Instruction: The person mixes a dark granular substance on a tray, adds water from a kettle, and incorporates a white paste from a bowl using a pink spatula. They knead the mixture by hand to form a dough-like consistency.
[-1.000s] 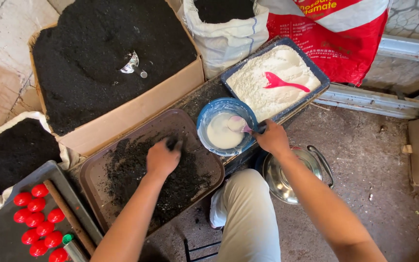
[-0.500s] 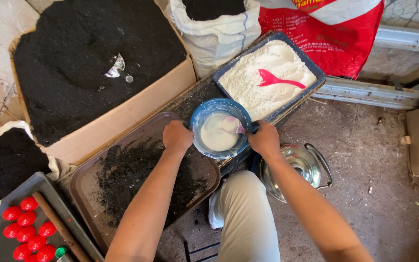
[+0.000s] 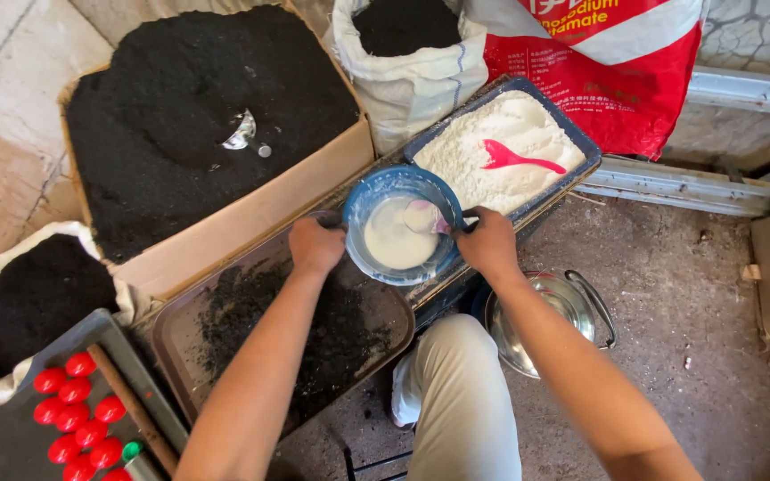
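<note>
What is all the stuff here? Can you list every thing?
bowl: one, blue, white mix inside, held at centre
flour tray: one, blue, white powder, behind bowl
scoop: one, pink, on the powder
box: one, cardboard, black powder, top left
sacks: two, white, black powder, top and left
bag: one, red, top right
brown tray: one, black powder, lower centre
balls: about ten, red, bottom left
pot: one, steel, right
left hand: on bowl rim
right hand: on bowl rim

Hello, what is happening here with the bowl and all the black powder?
A person grips a blue bowl of white paste with both hands: left hand on one rim, right hand on the other. It sits between a brown tray scattered with black powder and a blue tray of white powder holding a pink scoop.
</note>
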